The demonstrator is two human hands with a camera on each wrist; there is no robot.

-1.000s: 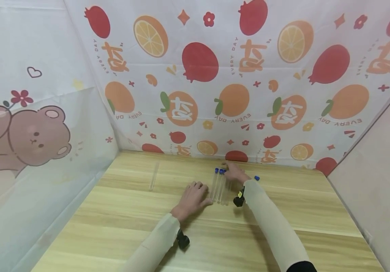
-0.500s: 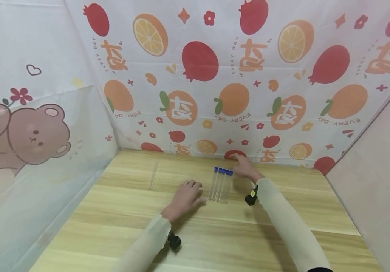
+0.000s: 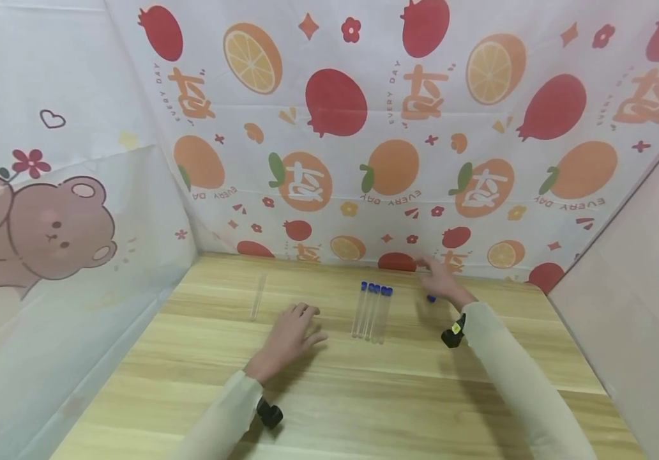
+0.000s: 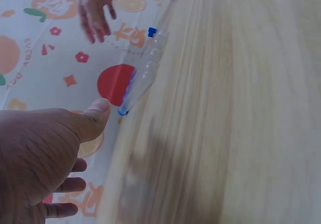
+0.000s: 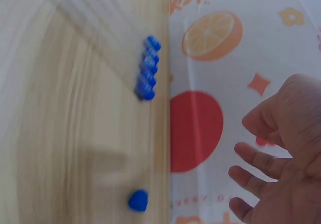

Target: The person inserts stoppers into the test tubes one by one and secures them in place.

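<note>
Several clear test tubes (image 3: pixel 371 316) with blue caps (image 5: pixel 148 68) lie side by side on the table, capped ends toward the back wall. My left hand (image 3: pixel 289 335) hovers to their left with fingers spread, holding nothing. Farther left lies a single clear tube (image 3: pixel 257 298) with no blue cap on it. Over the table to the right of the row is my right hand (image 3: pixel 443 281), its fingers loosely bent and nothing between them. A loose blue cap (image 5: pixel 138 200) sits on the table below that hand; in the head view the hand partly hides it.
The wooden table (image 3: pixel 329 396) meets a fruit-printed cloth wall (image 3: pixel 335 160) at its back edge. A cloth with a bear print (image 3: pixel 62 230) hangs at the left, and a pale wall (image 3: pixel 640 306) stands on the right.
My right hand has left the capped ends of the row and moved right, over the loose cap. The left hand has drawn away from the tubes toward the left.
</note>
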